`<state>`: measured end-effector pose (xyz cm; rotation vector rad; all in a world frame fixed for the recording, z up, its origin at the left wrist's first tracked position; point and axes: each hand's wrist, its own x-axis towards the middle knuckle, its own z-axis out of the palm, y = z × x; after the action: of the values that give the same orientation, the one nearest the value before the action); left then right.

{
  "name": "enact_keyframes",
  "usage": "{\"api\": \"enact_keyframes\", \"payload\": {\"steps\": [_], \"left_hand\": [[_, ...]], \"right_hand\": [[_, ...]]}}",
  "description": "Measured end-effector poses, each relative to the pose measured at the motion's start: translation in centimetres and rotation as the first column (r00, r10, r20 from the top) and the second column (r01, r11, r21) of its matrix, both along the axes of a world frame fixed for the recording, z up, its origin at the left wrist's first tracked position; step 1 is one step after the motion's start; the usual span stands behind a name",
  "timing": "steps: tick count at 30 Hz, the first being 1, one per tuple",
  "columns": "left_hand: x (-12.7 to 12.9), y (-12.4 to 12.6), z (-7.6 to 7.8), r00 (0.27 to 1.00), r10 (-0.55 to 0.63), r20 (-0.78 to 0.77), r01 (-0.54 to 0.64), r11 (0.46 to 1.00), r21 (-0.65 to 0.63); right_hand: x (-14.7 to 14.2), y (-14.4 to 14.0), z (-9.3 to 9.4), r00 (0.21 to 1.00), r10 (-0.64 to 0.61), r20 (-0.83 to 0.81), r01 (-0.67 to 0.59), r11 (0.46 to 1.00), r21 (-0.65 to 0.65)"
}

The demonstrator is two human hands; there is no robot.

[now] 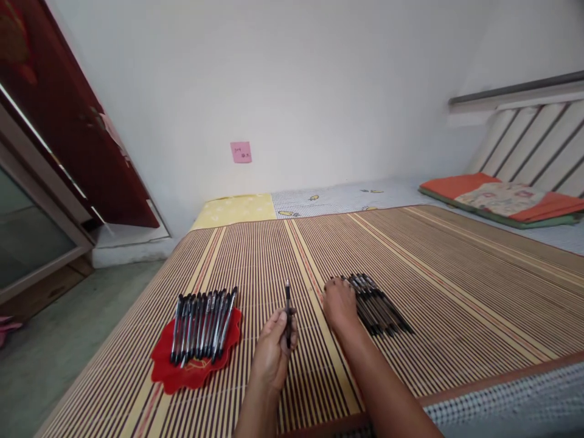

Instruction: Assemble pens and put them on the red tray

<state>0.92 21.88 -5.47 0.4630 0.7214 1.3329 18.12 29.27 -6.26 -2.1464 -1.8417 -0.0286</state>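
Held upright in my left hand (274, 347) is a dark pen (288, 298), its pale tip pointing away from me and the fingers closed around its lower part. My right hand (340, 301) reaches to the left end of a row of dark pens (376, 304). Its fingers curl down against the mat, and what they grip is hidden beneath them. Over on the left, several clear-barrelled pens with black ends (201, 325) lie side by side on a red scalloped cloth (168, 371).
A striped bamboo mat (255, 261) covers the bed. Folded orange and green bedding (493, 198) lies at the far right, beside a slatted headboard (538, 140). A pink note (241, 152) is stuck on the white wall. A dark red door (86, 121) stands at left.
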Motion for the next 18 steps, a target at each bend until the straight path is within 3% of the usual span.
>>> {"api": "enact_keyframes", "payload": {"steps": [7,10,13,15,17,18], "left_hand": [[0.1,0.0,0.0,1.0,0.001,0.019,-0.001,1.0,0.001],[0.0,0.2,0.0,1.0,-0.029,0.006,0.029,1.0,0.007],[-0.1,0.3,-0.2,0.999,-0.046,-0.016,0.046,0.999,0.004],[-0.1,0.2,-0.3,0.998,-0.045,-0.037,0.045,0.999,-0.006],[-0.2,0.2,-0.3,0.996,-0.053,-0.068,0.053,0.999,-0.003],[-0.2,0.1,-0.3,0.994,-0.063,-0.086,0.063,0.998,0.005]], "right_hand": [[-0.5,-0.9,-0.9,0.983,0.102,-0.15,-0.099,0.995,0.026],[-0.5,-1.4,-1.2,0.883,0.25,-0.398,-0.194,0.965,0.176],[-0.4,-1.4,-0.8,0.587,0.339,-0.735,-0.159,0.939,0.306],[-0.5,-1.4,0.2,0.297,0.322,-0.899,-0.056,0.946,0.32],[-0.6,-1.4,1.4,0.02,0.321,-0.947,0.06,0.945,0.321],[-0.8,-1.5,2.1,-0.076,0.337,-0.938,0.11,0.938,0.328]]}}
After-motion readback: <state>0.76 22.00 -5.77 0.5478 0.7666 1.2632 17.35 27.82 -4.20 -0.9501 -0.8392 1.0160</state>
